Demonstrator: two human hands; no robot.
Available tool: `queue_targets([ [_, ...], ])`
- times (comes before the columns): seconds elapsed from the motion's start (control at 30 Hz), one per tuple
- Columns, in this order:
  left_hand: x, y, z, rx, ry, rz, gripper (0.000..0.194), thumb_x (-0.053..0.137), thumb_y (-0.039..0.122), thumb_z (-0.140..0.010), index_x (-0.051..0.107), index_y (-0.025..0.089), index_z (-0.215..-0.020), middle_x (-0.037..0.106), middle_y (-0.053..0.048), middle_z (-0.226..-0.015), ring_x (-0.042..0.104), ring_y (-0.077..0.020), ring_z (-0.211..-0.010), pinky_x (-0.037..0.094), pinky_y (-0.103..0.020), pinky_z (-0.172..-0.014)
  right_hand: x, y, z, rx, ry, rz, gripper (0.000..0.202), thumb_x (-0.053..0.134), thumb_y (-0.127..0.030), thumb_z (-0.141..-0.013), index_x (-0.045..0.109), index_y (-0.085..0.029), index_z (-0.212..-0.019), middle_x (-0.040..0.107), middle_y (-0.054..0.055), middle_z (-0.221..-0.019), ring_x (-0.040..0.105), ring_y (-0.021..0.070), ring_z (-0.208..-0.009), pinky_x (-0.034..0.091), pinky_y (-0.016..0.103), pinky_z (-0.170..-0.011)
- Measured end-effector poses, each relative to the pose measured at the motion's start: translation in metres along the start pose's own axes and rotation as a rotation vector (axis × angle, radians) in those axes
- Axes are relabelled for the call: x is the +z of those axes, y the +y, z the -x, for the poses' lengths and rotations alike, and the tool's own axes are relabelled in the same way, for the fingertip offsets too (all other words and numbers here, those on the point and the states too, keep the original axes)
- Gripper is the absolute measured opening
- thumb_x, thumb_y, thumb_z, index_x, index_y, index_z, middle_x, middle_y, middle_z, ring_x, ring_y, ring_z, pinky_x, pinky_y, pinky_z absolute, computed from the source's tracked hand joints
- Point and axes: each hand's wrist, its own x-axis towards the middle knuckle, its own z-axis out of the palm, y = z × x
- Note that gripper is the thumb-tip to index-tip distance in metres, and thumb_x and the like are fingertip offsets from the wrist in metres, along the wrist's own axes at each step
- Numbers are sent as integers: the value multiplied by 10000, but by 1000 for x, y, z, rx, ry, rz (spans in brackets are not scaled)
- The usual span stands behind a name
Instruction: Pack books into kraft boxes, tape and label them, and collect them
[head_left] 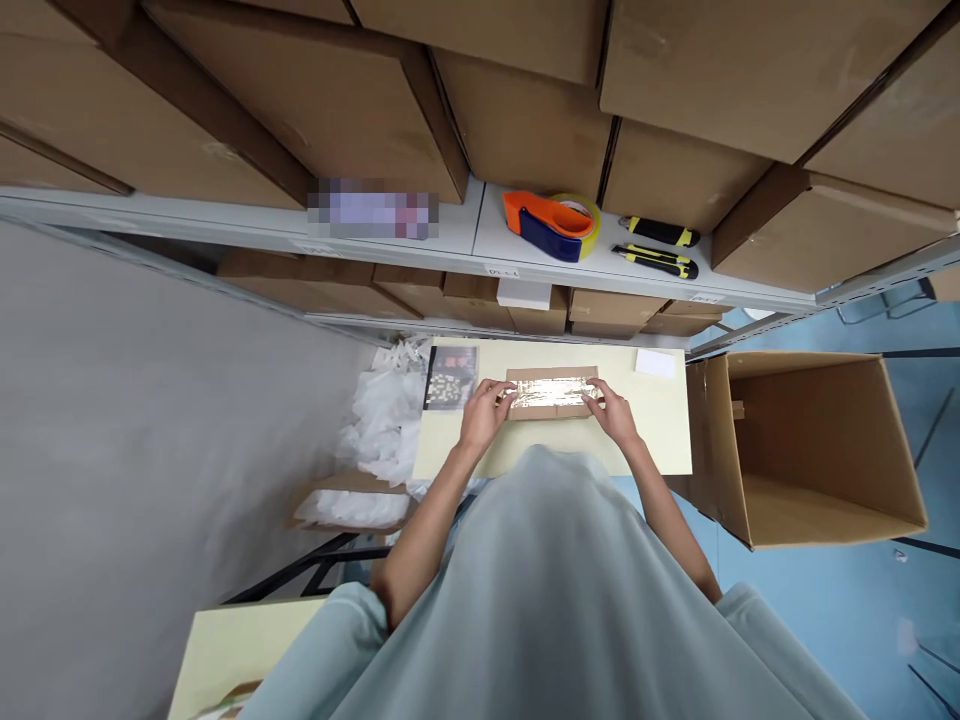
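Shiny tape (551, 392) spans the brown cardboard (551, 412); my left (486, 412) and right fingers (609, 408) pinch its two ends over the tabletop (645, 440).

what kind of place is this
Likely a packing station in a storeroom: cardboard boxes crowd the metal shelf, which also holds an orange tape dispenser and two utility knives.

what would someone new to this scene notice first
The orange and blue tape dispenser stands out on the grey shelf, beside two yellow-and-black utility knives. Below, both hands hold a shiny strip over flat cardboard on the pale table.
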Motion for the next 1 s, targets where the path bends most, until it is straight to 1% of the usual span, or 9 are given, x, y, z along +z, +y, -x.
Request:
queue_targets([
  [0.1, -4, -1, -3, 3, -12, -15, 273, 648, 412, -1034, 834, 251, -1154, 753, -96, -1167, 728, -238, -822, 587, -387, -894, -1, -5, 5, 12, -6, 3, 368, 579, -508, -1084, 647, -349, -1408, 843, 28, -1170, 857, 322, -999, 641, 425, -941],
  [0.33, -3, -7, 21, 16, -47, 10, 271, 626, 434, -1064, 838, 283, -1139, 747, -79, -1167, 738, -242, -858, 581, -364, -855, 26, -2, 52, 46, 69, -1, 375, 533, -483, -1106, 604, -363, -1454, 810, 54, -1369, 857, 319, -1102, 669, 447, -957],
  [0.43, 5, -3, 18, 2, 16, -3, 256, 611, 388, -1073, 826, 284, -1166, 741, -83, -1219, 745, -246, -904, 568, -350, -846, 25, -2, 38, 60, 83, 9, 383, 499, -471, -1108, 594, -361, -1462, 842, 49, -1226, 854, 327, -1085, 669, 446, -918],
  [0.63, 11, 16, -20, -8, 113, -30, 252, 601, 334, -1076, 819, 263, -1178, 745, -93, -1210, 744, -254, -951, 541, -340, -863, 0, -14, -21, 51, 92, 122, 399, 474, -451, -1096, 635, -331, -1441, 815, 27, -946, 813, 318, -856, 626, 415, -869],
  [0.7, 7, 18, -26, -5, 118, -22, 254, 600, 326, -1072, 821, 258, -1176, 752, -91, -1202, 739, -247, -921, 540, -339, -856, -1, -16, -23, 52, 93, 142, 394, 480, -450, -1093, 642, -333, -1433, 807, 16, -906, 795, 309, -804, 615, 400, -856],
  [0.77, 4, 15, -23, -2, 106, -12, 249, 610, 337, -1063, 826, 254, -1154, 759, -90, -1185, 729, -239, -870, 545, -343, -843, 4, -13, -11, 53, 88, 134, 400, 488, -445, -1092, 632, -333, -1448, 815, 16, -912, 801, 307, -800, 614, 390, -854],
  [0.83, 2, 8, -9, 1, 86, 6, 240, 631, 367, -1050, 833, 258, -1118, 766, -86, -1168, 718, -233, -825, 554, -347, -828, 14, -8, 12, 54, 75, 101, 422, 484, -446, -1099, 608, -329, -1485, 842, 34, -997, 831, 315, -870, 625, 397, -878],
  [0.9, 5, -3, 10, -1, 80, 33, 248, 636, 400, -1047, 835, 267, -1111, 771, -84, -1177, 720, -232, -819, 563, -348, -825, 26, -2, 35, 46, 72, 52, 436, 473, -454, -1113, 586, -335, -1517, 847, 66, -1223, 853, 317, -989, 640, 415, -925],
  [1.0, 13, -20, 35, -57, 101, 38, 263, 605, 401, -1056, 824, 274, -1130, 784, -84, -1200, 730, -238, -843, 562, -348, -826, 42, -5, 50, 31, 73, 30, 414, 492, -427, -1119, 599, -368, -1514, 728, 73, -1549, 850, 307, -1095, 652, 438, -991],
])
